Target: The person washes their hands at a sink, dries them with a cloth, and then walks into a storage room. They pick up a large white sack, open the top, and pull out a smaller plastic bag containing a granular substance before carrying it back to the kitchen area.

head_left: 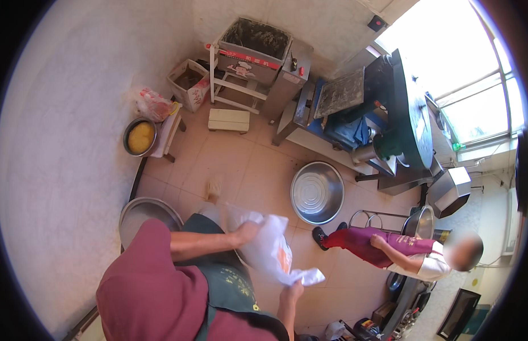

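Observation:
A white plastic bag (266, 244) with an orange patch hangs between my two hands, somewhat smeared by motion. My left hand (246, 233) grips its upper left side. My right hand (292, 291) is closed round a bunched corner at the lower right, where a loose end sticks out past the fingers. What the bag contains, if anything, cannot be seen. Just beyond it on the tiled floor stands a wide, shiny metal basin (317, 193), apart from both hands. Another large metal basin (140, 216) is at my left, partly hidden by my shoulder.
A co-worker (377, 247) in a maroon apron stands at the right. A dark pot of yellow food (140, 137) sits by a small bench (168, 133). Farther off are a cardboard box (190, 85), a low stool (228, 120), a mixing machine (249, 62) and a dark green machine (411, 113).

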{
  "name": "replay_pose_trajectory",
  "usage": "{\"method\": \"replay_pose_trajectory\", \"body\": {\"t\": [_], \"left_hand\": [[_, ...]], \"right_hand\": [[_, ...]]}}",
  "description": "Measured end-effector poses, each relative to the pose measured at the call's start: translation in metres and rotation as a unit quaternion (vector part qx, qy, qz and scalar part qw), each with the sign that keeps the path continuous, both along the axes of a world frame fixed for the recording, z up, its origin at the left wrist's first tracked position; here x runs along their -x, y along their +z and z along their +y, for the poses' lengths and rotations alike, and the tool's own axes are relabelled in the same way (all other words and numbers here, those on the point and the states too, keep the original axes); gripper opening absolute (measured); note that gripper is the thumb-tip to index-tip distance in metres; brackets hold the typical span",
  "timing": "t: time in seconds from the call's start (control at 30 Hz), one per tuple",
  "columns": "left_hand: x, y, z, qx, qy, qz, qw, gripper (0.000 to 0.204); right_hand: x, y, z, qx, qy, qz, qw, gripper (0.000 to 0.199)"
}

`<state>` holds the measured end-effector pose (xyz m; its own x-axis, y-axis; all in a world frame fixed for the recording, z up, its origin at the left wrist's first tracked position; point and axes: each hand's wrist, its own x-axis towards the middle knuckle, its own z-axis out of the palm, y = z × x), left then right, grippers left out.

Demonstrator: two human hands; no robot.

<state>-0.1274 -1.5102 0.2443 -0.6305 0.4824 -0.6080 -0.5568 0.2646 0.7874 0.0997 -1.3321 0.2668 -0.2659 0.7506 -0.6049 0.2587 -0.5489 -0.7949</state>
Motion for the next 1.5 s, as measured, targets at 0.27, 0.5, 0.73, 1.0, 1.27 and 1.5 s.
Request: {"method": "replay_pose_trajectory", "body": {"t": [0.27,0.5,0.73,1.0,1.27,1.5], "left_hand": [[0.268,0.005,-0.071,0.057,0.142,0.007,0.988,0.049],[0.452,0.041,-0.120,0.054,0.366,-0.001,0.929,0.032],[0.580,-0.007,-0.158,-0.009,0.510,0.030,0.860,0.029],[0.723,-0.112,-0.155,0.003,0.528,0.037,0.849,0.036],[0.731,-0.145,-0.181,-0.012,0.450,-0.010,0.893,0.035],[0.727,-0.108,-0.200,-0.103,0.400,-0.021,0.910,0.029]], "right_hand": [[0.308,-0.008,-0.024,0.004,0.232,0.017,0.973,0.030],[0.569,-0.001,-0.037,0.080,0.274,0.023,0.958,0.036],[0.761,-0.034,-0.039,0.086,0.393,0.015,0.916,0.048],[0.911,-0.173,-0.034,0.036,0.363,0.031,0.930,0.054],[0.913,-0.119,-0.029,0.063,0.376,-0.020,0.924,0.049],[0.898,-0.114,-0.035,0.003,0.387,-0.004,0.922,0.051]]}}
